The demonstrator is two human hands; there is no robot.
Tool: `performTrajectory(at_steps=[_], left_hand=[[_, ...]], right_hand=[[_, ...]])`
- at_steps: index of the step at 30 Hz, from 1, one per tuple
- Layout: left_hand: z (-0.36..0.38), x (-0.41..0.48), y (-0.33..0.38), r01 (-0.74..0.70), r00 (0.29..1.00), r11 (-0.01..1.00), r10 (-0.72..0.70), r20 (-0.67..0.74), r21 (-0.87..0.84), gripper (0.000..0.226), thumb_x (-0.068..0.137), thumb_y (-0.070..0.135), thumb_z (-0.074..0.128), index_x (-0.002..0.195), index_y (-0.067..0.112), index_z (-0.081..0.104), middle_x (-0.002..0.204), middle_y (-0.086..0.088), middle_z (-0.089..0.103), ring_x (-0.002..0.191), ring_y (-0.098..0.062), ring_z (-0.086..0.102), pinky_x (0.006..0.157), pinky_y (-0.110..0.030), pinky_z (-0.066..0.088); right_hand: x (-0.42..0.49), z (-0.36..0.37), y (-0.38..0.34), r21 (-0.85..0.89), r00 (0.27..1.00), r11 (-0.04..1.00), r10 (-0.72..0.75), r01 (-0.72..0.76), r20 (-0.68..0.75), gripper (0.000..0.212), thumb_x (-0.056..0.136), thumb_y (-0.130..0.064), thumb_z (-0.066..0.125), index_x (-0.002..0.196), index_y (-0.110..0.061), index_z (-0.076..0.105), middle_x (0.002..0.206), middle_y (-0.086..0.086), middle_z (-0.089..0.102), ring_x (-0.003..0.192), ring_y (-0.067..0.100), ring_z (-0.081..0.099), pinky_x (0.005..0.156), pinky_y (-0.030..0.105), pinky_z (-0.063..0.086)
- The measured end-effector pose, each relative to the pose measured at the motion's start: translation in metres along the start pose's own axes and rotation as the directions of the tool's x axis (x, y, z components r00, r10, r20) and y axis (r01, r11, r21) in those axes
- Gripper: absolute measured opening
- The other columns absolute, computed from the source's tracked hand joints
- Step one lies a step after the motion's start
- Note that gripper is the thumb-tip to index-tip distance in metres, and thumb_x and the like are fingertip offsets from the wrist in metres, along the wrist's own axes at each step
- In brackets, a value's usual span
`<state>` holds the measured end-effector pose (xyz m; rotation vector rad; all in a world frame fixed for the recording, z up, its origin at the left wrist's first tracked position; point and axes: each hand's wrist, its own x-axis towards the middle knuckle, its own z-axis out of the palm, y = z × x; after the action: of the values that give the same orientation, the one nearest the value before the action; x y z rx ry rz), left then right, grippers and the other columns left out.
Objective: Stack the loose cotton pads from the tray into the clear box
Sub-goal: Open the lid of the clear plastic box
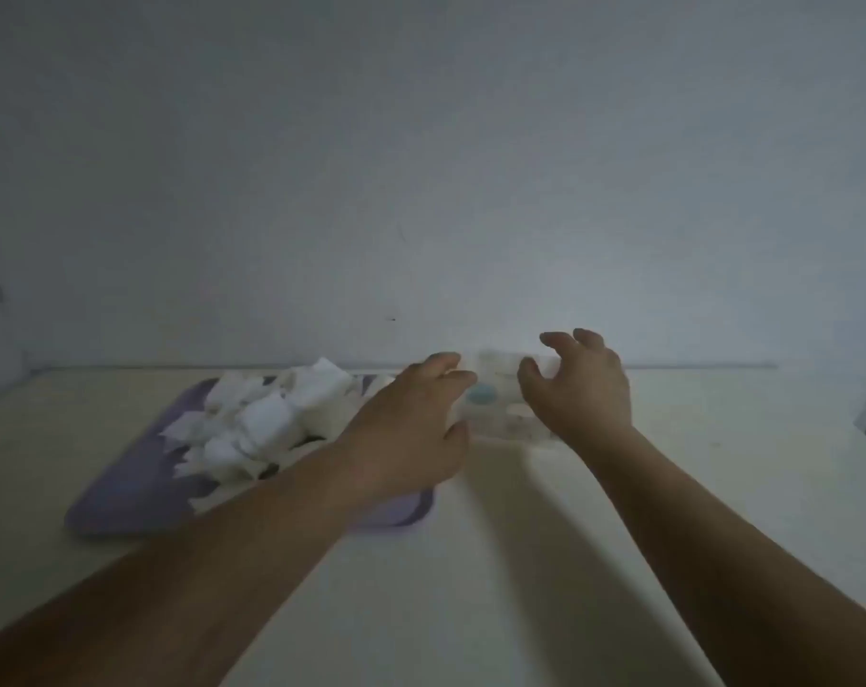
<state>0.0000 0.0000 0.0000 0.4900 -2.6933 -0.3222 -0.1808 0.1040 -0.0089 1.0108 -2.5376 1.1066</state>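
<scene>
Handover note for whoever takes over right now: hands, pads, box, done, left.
Left hand: open, at the clear box, on its left side; contact unclear, blurred.
Right hand: open, fingers curved over the box, holding nothing.
Cotton pads: loose pile on the purple tray, left of the box.
Done: nothing evident; box contents too blurred to tell.
Left: stack the pile into the box.
</scene>
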Motion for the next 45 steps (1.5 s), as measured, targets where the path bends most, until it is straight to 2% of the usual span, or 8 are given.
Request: performTrajectory(at_steps=[6,10,15,23,29,34,40,45], left_hand=[[0.025,0.037,0.011,-0.015,0.994,0.992,0.002,0.105,0.123,0.070,0.096,0.042,0.058,0.158,0.024,0.033,0.172,-0.002,0.013,0.158,-0.022,0.013,0.126,-0.045,0.023],[0.045,0.066,0.010,-0.081,0.994,0.955,0.058,0.089,0.286,0.064,0.088,0.059,0.053,0.144,0.029,0.046,0.136,0.002,0.057,0.127,-0.027,0.051,0.100,-0.049,0.049],[0.055,0.080,0.015,-0.072,0.997,0.901,0.060,0.040,0.429,0.050,0.095,0.058,0.043,0.138,0.034,0.049,0.121,0.007,0.062,0.114,-0.025,0.054,0.083,-0.042,0.044],[0.034,0.087,0.018,-0.021,1.000,0.965,0.019,0.011,0.260,0.054,0.097,0.070,0.040,0.134,0.036,0.059,0.120,0.004,0.072,0.111,-0.026,0.060,0.088,-0.044,0.053],[-0.009,0.125,-0.010,0.202,0.948,0.977,-0.214,-0.237,-0.071,0.059,0.086,0.060,0.069,0.132,0.023,0.059,0.126,-0.004,0.061,0.113,-0.025,0.062,0.095,-0.037,0.052],[0.016,0.119,-0.039,0.421,0.857,0.810,-0.502,-0.112,-0.407,0.042,0.079,0.046,0.074,0.106,0.015,0.064,0.101,-0.005,0.070,0.093,-0.030,0.070,0.085,-0.042,0.058],[0.018,0.093,-0.039,0.371,0.901,0.735,-0.434,0.028,-0.567,0.059,0.094,0.022,0.070,0.149,0.017,0.048,0.134,0.003,0.063,0.119,-0.018,0.063,0.107,-0.039,0.051],[0.011,0.059,-0.040,0.282,0.937,0.849,-0.344,-0.063,-0.446,0.016,0.094,0.028,0.070,0.104,0.017,0.074,0.100,0.002,0.076,0.093,-0.016,0.071,0.089,-0.033,0.057]], right_hand=[[-0.006,0.025,0.024,0.167,0.992,0.986,0.049,-0.028,-0.120,0.055,0.092,-0.040,0.062,0.143,-0.021,0.051,0.160,0.001,0.034,0.136,0.019,0.048,0.100,0.036,0.045],[-0.004,0.034,0.033,0.405,0.987,0.910,0.138,-0.092,-0.084,0.051,0.086,-0.054,0.065,0.125,-0.021,0.058,0.132,0.002,0.055,0.117,0.014,0.054,0.092,0.024,0.037],[0.002,0.033,0.046,0.512,0.971,0.833,0.239,-0.211,0.012,0.070,0.090,-0.051,0.068,0.149,-0.022,0.044,0.151,-0.006,0.052,0.138,0.014,0.048,0.100,0.020,0.032],[-0.002,0.037,0.048,0.650,0.953,0.723,0.303,-0.234,0.006,0.054,0.105,-0.057,0.025,0.136,-0.026,0.055,0.109,-0.013,0.062,0.097,0.009,0.062,0.095,0.027,0.041],[-0.006,0.038,0.047,0.194,0.954,0.981,0.059,-0.001,-0.294,0.033,0.099,-0.026,0.055,0.128,-0.013,0.064,0.137,0.008,0.058,0.128,0.028,0.053,0.105,0.045,0.045],[-0.019,0.044,0.034,-0.079,0.885,0.913,-0.407,0.400,-0.227,0.024,0.090,-0.036,0.065,0.103,-0.020,0.078,0.115,0.002,0.073,0.118,0.026,0.064,0.111,0.051,0.039],[-0.024,0.048,0.026,-0.115,0.894,0.890,-0.448,0.442,-0.027,0.019,0.090,-0.038,0.064,0.088,-0.025,0.078,0.075,-0.004,0.074,0.074,0.028,0.068,0.081,0.039,0.050],[-0.036,0.037,0.018,-0.153,0.950,0.944,-0.305,0.293,-0.063,0.034,0.084,-0.053,0.062,0.072,-0.022,0.067,0.072,-0.004,0.066,0.071,0.024,0.062,0.073,0.035,0.044]])
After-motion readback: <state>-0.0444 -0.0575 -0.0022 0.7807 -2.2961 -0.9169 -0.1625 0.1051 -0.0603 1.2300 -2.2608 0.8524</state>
